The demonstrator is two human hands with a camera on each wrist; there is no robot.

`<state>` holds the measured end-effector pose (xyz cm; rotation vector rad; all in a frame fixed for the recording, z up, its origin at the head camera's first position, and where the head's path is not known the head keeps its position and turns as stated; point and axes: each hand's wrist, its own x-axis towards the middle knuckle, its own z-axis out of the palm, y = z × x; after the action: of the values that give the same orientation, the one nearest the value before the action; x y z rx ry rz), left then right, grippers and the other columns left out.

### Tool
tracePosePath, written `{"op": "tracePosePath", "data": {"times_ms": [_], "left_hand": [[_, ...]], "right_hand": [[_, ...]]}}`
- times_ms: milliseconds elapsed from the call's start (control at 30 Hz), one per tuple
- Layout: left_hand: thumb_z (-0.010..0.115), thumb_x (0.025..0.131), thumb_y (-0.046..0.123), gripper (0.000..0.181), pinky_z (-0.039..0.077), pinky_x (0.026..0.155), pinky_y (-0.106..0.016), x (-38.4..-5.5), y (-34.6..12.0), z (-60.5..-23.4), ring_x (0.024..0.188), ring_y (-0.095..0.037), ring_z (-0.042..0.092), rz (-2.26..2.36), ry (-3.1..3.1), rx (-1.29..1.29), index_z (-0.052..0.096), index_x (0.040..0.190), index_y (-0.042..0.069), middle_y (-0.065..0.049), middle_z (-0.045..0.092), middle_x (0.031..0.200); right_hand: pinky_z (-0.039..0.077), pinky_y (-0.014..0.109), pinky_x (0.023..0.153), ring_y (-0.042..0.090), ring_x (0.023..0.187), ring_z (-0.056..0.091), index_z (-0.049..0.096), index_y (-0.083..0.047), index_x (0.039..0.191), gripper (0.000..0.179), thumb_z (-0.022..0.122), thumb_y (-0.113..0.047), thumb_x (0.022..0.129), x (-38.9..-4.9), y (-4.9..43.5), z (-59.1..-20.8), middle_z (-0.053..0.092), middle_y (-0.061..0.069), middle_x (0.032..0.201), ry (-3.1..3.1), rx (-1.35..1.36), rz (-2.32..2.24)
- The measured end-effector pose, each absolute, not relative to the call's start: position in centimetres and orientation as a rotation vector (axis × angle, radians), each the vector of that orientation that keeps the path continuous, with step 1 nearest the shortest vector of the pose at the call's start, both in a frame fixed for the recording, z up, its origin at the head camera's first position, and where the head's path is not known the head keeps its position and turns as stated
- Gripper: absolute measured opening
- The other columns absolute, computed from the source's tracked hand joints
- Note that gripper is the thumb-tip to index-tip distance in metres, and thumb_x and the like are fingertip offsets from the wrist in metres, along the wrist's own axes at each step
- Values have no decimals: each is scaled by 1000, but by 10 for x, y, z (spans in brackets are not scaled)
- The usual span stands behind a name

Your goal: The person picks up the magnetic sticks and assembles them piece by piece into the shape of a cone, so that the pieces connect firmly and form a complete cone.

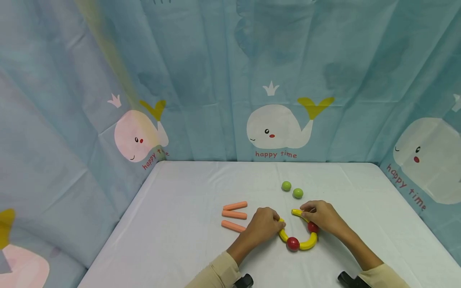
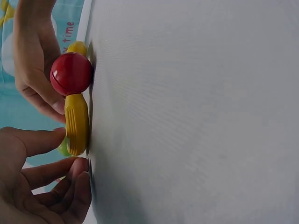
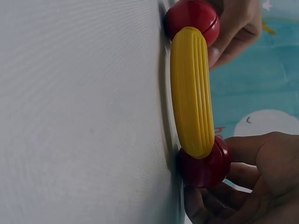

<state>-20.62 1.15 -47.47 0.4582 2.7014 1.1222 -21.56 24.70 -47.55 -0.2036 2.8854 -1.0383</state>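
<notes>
Three yellow curved rods and two red balls are joined in an open ring on the white table. My left hand (image 1: pixel 263 226) pinches the left yellow curved rod (image 1: pixel 283 234) by its far end, thumb and fingers on either side. The near red ball (image 1: pixel 293 244) links that rod to the front yellow curved rod (image 1: pixel 308 243). Another red ball (image 3: pixel 205 163) sits at the right, just by the right hand's fingers. With thumb and fingers, my right hand (image 1: pixel 325 217) grips the far yellow curved rod (image 1: pixel 297 212), whose free end points left. A gap lies between the two far ends.
Two green balls (image 1: pixel 286 186) lie beyond the ring. Left of my left hand are three orange straight rods (image 1: pixel 234 215), the nearest partly behind that hand. A blue curtain with whales (image 1: pixel 277 128) hangs along the far edge and sides of the table (image 1: pixel 173 240).
</notes>
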Motion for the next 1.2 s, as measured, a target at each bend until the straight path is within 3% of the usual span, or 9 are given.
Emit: {"op": "tracePosePath", "data": {"times_ms": [200,400,633,867,1033,1200], "left_hand": [[80,97,27,32,51,71,-21,-221,12,-478,82,-5,57,1175,2727,530,77,121,6,4,67,93],[79,98,24,32,54,77,-17,-245,22,-480,90,-4,62,1340,2709,617,76,126,8,-1,70,107],[78,99,20,35,56,84,-18,-271,38,-482,107,-15,71,1390,2710,716,74,132,9,-6,70,124],[77,100,26,37,55,97,-26,-289,56,-482,116,-19,67,1274,2781,773,73,135,14,-1,70,134],[75,101,30,42,49,113,-33,-293,68,-481,133,-13,61,1135,2820,764,69,142,24,8,65,145],[74,102,31,43,46,116,-34,-297,78,-483,140,-12,56,1006,2831,802,68,144,26,10,64,148]], "right_hand": [[62,36,80,19,88,64,78,-2,115,24,78,-15,95,-210,248,-475,73,4,98,2871,-145,-1046],[61,34,76,20,87,64,77,-1,115,26,79,-17,94,-206,247,-472,73,4,97,2857,-105,-1053],[59,31,72,19,85,63,77,0,114,28,80,-17,93,-204,245,-473,72,5,96,2860,-75,-1070],[56,29,72,18,85,63,77,-1,113,25,79,-17,93,-204,243,-475,72,3,94,2871,-93,-1106],[54,27,72,17,84,62,77,0,112,24,78,-17,94,-205,244,-478,71,2,91,2876,-113,-1116],[54,26,72,18,84,62,77,-1,111,23,78,-16,93,-205,245,-479,71,2,91,2873,-90,-1125]]}}
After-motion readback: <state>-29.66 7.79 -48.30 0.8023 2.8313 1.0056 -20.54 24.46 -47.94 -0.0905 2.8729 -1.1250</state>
